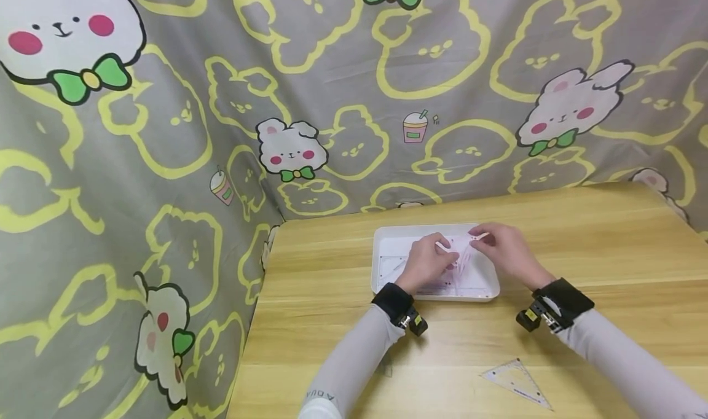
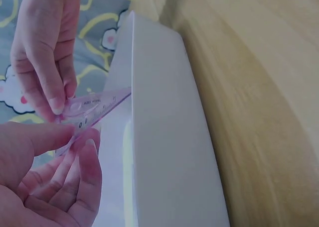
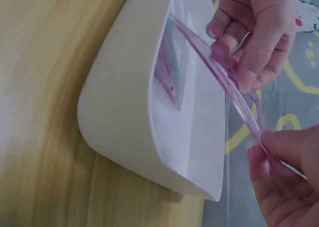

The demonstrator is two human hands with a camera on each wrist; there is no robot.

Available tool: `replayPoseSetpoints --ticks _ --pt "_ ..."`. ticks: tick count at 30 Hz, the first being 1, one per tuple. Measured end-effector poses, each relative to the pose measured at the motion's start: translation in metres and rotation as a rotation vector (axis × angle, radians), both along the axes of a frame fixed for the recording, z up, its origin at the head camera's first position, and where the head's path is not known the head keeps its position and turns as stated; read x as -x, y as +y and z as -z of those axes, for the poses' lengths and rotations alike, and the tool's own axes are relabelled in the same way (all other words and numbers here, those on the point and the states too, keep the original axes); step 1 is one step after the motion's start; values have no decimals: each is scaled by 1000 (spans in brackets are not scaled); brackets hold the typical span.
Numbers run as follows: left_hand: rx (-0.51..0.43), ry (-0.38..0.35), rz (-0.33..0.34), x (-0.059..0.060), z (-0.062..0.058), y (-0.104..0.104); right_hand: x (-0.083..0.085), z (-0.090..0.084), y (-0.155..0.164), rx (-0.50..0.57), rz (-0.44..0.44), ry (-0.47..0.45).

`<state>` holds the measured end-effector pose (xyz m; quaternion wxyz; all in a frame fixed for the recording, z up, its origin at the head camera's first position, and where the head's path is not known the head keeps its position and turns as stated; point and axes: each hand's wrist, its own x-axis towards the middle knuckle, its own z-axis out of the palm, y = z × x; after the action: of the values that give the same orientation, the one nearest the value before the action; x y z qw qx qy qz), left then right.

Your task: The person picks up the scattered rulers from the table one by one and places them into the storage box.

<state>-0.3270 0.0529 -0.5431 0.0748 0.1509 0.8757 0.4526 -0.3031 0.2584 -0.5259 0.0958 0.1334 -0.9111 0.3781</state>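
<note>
Bunny-print cloth behind wooden table [image 1: 553, 222]. Both hands over white tray [image 1: 381, 265]: left hand [image 1: 426, 262] and right hand [image 1: 506, 253] pinch pink transparent ruler [image 3: 219, 75] by its ends, lifted clear of tray. Clear set square [image 1: 517, 382] lies well nearer than tray.

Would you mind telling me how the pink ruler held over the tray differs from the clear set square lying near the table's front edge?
The pink ruler is tinted pink; the set square is colourless. The ruler is pinched by the left hand and the right hand above the white tray; the set square lies flat and untouched on the wooden table. Both are see-through plastic drawing tools.
</note>
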Motion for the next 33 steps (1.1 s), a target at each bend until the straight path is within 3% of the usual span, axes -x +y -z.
replayPoseSetpoints --ticks 7,16,25,33 --pt "46 -29 -14 10 4 11 11 7 1 -69 -34 37" --pt "161 31 5 19 14 17 24 27 4 -181 -165 134" --pt "253 58 -41 26 17 20 27 30 0 -208 -166 81" --pt "345 131 -50 33 20 22 32 34 -6 -321 -180 163"
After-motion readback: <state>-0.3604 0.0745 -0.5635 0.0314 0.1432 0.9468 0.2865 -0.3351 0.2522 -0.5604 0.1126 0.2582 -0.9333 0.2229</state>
